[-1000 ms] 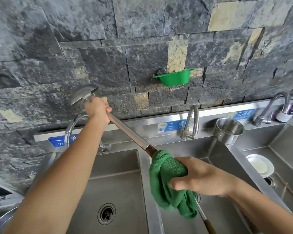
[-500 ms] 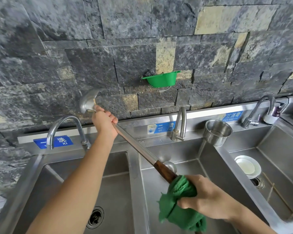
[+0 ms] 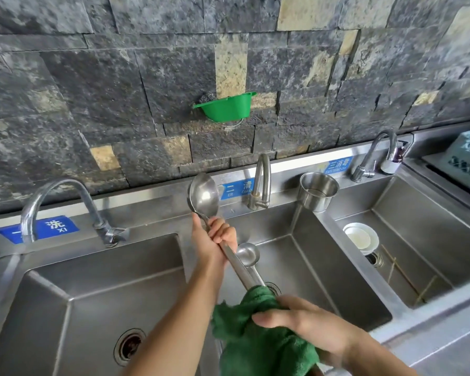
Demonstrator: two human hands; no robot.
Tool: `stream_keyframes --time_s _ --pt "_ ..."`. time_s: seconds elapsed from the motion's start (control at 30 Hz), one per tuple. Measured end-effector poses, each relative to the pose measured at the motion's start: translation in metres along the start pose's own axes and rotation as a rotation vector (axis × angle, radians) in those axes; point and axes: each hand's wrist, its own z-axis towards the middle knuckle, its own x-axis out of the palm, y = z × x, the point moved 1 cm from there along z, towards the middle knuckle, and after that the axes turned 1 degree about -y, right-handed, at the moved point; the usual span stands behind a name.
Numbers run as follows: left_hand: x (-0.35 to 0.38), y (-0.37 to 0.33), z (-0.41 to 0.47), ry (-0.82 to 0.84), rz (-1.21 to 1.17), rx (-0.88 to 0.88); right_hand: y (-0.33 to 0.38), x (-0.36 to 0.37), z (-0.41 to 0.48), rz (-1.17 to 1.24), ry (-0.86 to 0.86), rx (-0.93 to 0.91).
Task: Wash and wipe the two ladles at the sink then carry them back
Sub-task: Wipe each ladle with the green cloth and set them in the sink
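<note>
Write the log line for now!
step: wipe big ladle | left hand: grips its neck | right hand: holds green cloth round handle | small ladle: in middle basin

The fluffy terry cloth is deep green; the plastic wall basket is a brighter green. The long steel ladle and steel sink are silver-grey. The stone-block wall is mottled dark grey with tan patches. The rectangular label is blue with white characters. The round bowl is white.

A large ladle tilts bowl-up above a smaller ladle in the middle basin.
</note>
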Motion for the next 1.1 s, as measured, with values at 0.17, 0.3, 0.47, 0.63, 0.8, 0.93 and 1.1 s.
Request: stream_keyframes --time_s 0.17,0.3,0.47,0.63,0.8,0.93,1.1 --pt "-0.035 0.038 0.013 -0.29 0.239 -0.115 -0.044 -0.005 -0.001 -0.15 -0.078 -0.025" --pt "-0.067 0.077 0.006 -0.492 0.991 -0.261 -0.09 -0.014 0.036 -0.434 -0.242 0.129" --pt "-0.115 0.102 0.021 -0.524 1.346 -0.349 -0.137 -0.043 0.102 -0.434 -0.267 0.275" --pt "-0.163 0.106 0.056 -0.628 1.394 -0.354 -0.177 -0.058 0.18 -0.471 -0.187 0.311" --pt "-0.221 0.099 0.098 -0.772 1.274 -0.362 -0.215 -0.057 0.242 -0.499 -0.107 0.31" --pt "-0.254 0.087 0.118 -0.799 1.277 -0.376 -0.231 -0.049 0.277 -0.487 -0.074 0.317" --pt "-0.29 0.085 0.136 -0.813 1.251 -0.34 -0.245 -0.04 0.305 -0.479 -0.09 0.349"
